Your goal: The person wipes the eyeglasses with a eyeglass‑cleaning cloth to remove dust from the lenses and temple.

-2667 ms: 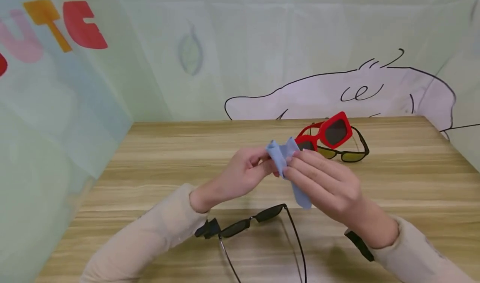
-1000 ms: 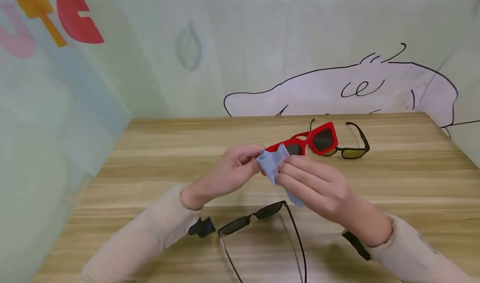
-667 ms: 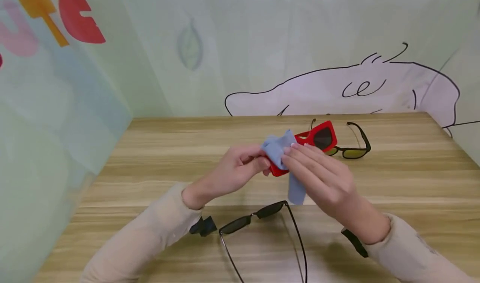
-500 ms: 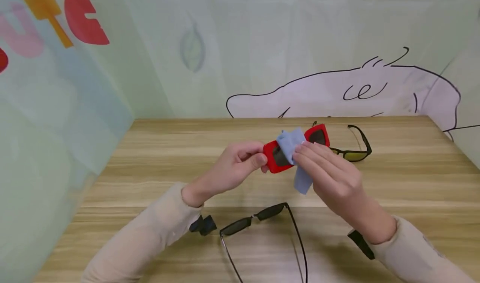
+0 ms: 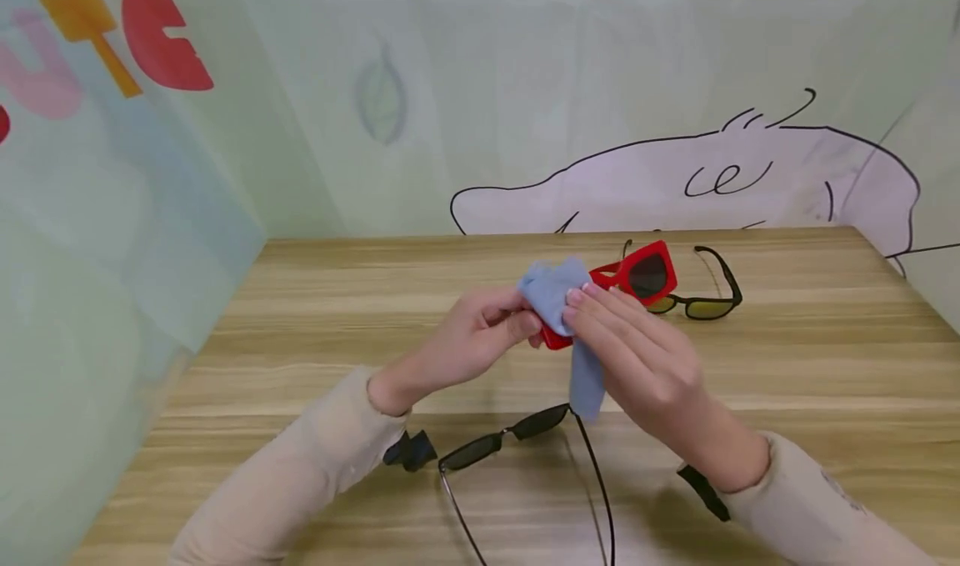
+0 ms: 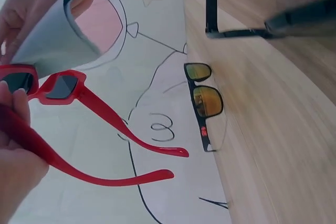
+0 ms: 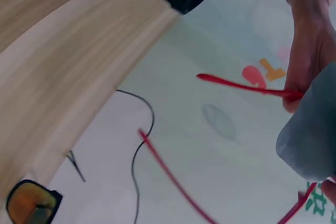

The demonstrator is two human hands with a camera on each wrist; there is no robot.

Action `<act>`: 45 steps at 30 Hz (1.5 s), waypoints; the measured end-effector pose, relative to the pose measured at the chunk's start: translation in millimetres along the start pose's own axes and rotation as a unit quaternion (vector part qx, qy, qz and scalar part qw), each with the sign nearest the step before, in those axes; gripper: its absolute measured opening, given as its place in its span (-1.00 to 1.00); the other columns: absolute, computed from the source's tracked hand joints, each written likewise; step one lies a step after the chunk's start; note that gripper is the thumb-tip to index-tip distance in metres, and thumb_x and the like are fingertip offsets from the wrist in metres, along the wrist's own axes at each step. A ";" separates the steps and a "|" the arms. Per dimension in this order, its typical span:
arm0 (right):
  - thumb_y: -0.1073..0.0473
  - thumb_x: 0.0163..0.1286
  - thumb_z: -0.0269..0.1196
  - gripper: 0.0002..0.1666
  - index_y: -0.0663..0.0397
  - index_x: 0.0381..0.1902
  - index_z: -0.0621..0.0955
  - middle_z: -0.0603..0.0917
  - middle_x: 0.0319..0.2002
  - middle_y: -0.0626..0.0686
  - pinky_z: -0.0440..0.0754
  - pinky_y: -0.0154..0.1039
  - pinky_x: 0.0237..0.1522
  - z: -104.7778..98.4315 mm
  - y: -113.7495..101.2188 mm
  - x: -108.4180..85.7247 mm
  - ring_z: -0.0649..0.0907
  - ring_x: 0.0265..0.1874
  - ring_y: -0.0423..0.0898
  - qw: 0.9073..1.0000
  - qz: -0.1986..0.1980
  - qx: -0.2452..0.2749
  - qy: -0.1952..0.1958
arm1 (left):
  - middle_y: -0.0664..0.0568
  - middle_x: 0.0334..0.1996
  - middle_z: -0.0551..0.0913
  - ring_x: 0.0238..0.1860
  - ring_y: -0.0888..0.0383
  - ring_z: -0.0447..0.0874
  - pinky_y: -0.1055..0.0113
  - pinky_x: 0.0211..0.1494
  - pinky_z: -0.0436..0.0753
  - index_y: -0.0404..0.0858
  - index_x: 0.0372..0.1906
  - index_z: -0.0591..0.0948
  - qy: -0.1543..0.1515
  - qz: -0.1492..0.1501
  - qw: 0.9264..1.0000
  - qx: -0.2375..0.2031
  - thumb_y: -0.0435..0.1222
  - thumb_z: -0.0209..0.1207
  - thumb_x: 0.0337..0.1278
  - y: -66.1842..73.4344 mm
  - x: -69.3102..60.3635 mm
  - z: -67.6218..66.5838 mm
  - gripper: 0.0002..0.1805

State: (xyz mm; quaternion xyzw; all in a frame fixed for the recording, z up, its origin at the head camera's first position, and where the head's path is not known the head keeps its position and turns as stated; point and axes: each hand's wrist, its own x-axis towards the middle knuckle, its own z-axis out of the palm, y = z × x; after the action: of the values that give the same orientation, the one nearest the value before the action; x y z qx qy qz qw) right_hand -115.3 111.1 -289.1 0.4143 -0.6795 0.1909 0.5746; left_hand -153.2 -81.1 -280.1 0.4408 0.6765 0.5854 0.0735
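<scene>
In the head view the left hand (image 5: 468, 337) pinches the left end of the red sunglasses (image 5: 648, 276), held above the table. The right hand (image 5: 648, 358) holds a light blue cloth (image 5: 555, 295) against the front of the left-hand lens, which the cloth covers. A strip of cloth hangs below the right fingers. In the left wrist view both red temples (image 6: 110, 114) stretch out unfolded, and the cloth (image 6: 58, 43) lies over the frame's top edge. The right wrist view shows the cloth (image 7: 312, 129) beside the left hand (image 7: 310, 45); the right hand is mostly out of that view.
Black sunglasses (image 5: 471, 453) lie with temples unfolded at the near middle of the wooden table (image 5: 337, 299). Behind the red pair, dark-framed glasses with yellow lenses (image 5: 707, 308) rest near the back edge. A printed cloth backdrop (image 5: 337, 132) rises behind and at the left.
Since half a second ago the right hand and cloth have moved left, from the middle of the red frame onto its left lens. The red sunglasses have tilted slightly; the left hand keeps its grip.
</scene>
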 end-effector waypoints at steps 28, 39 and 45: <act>0.36 0.31 0.18 -0.85 0.34 -0.35 0.68 0.71 -0.33 0.21 0.58 -0.16 -0.14 0.3 -4.1 -6.9 0.71 -0.36 0.10 0.999 0.011 0.002 0.034 | -0.15 -0.40 0.56 -0.35 0.09 0.50 0.29 -0.22 0.54 -0.47 -0.27 0.56 0.004 0.028 0.999 0.016 -0.18 0.03 0.30 -2.3 4.3 -4.2 -0.64; 0.28 0.30 0.22 -0.81 0.36 -0.28 0.67 0.70 -0.29 0.21 0.58 -0.14 -0.14 -0.1 -3.2 5.6 0.71 -0.31 0.11 1.000 -0.002 0.002 0.016 | -0.18 -0.41 0.57 -0.38 0.01 0.53 0.28 -0.26 0.56 -0.50 -0.25 0.55 0.003 0.042 0.999 0.010 -0.32 0.05 0.30 -1.0 2.0 1.8 -0.75; 0.27 0.36 0.15 -0.79 0.30 -0.27 0.68 0.71 -0.27 0.19 0.53 -0.22 -0.06 -7.6 4.8 -2.7 0.70 -0.28 0.10 0.999 0.034 0.007 -0.012 | -0.17 -0.45 0.54 -0.41 0.00 0.49 0.32 -0.36 0.49 -0.44 -0.33 0.56 0.017 0.021 0.999 0.016 0.10 0.05 0.12 -1.6 -0.9 -4.9 -0.41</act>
State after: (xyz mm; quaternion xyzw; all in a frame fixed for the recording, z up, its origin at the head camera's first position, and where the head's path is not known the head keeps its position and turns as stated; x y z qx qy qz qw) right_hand -114.3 120.5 -288.6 0.3975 -0.6983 0.2103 0.5569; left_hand -156.5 -85.1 -280.4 0.4462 0.6773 0.5834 0.0424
